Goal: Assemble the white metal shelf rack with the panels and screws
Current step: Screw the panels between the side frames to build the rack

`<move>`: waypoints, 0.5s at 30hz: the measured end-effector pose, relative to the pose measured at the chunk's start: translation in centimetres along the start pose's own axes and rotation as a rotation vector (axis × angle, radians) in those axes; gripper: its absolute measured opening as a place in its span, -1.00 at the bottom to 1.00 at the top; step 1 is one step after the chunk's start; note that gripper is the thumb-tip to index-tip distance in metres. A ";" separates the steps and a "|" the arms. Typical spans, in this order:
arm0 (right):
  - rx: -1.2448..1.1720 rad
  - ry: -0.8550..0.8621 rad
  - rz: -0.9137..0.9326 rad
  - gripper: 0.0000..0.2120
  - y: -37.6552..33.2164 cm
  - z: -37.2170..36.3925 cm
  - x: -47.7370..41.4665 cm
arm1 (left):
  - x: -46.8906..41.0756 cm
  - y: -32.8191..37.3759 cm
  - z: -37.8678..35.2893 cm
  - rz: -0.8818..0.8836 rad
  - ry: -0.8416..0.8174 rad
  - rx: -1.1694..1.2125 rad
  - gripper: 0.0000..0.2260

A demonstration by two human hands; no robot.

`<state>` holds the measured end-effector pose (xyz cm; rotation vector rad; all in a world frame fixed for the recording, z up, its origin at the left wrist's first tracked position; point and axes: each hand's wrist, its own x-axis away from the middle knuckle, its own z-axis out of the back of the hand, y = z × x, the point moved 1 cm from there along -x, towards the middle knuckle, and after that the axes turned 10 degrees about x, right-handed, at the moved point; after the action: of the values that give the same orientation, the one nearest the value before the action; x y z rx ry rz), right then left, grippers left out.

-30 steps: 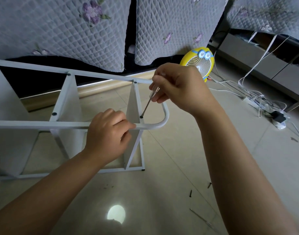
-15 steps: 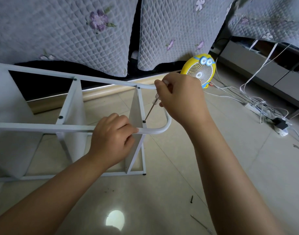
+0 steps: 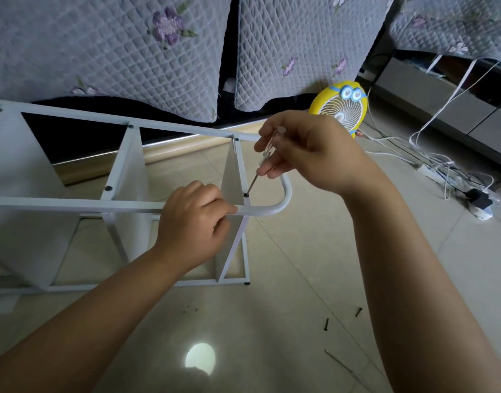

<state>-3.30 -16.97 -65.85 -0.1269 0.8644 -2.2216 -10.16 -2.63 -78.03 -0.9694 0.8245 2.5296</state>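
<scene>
The white metal shelf rack (image 3: 73, 204) lies on its side on the tiled floor, its panels standing upright between the tube rails. My left hand (image 3: 194, 225) grips the near rail just left of the curved end. My right hand (image 3: 309, 154) pinches a clear-handled screwdriver (image 3: 265, 163), whose thin shaft slants down to a dark screw (image 3: 246, 195) in the top edge of the rightmost panel. Two loose dark screws (image 3: 326, 324) lie on the floor at the lower right.
A yellow cartoon desk fan (image 3: 340, 109) stands behind my right hand. White cables and a power strip (image 3: 442, 171) trail across the floor at right. Quilted grey covers (image 3: 101, 52) hang at the back. A thin metal rod (image 3: 346, 367) lies near the screws.
My right hand has shifted its fingers on the screwdriver handle while the tip stays on the same screw. My left hand keeps its hold on the rail. The view has drifted slightly.
</scene>
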 end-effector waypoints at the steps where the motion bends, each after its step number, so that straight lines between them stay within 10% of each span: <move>1: 0.044 0.012 -0.001 -0.76 0.2 0.2 -0.2 | 0.0 0.1 0.0 -0.002 0.001 0.001 -0.75; 15: 0.441 0.211 -0.070 -0.88 -0.9 -0.5 -1.4 | -0.1 0.3 -0.1 0.003 0.013 0.012 -0.74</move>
<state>-2.99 -15.27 -65.48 0.2946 0.4622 -2.4666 -10.19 -2.92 -77.95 -0.9819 0.8454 2.5208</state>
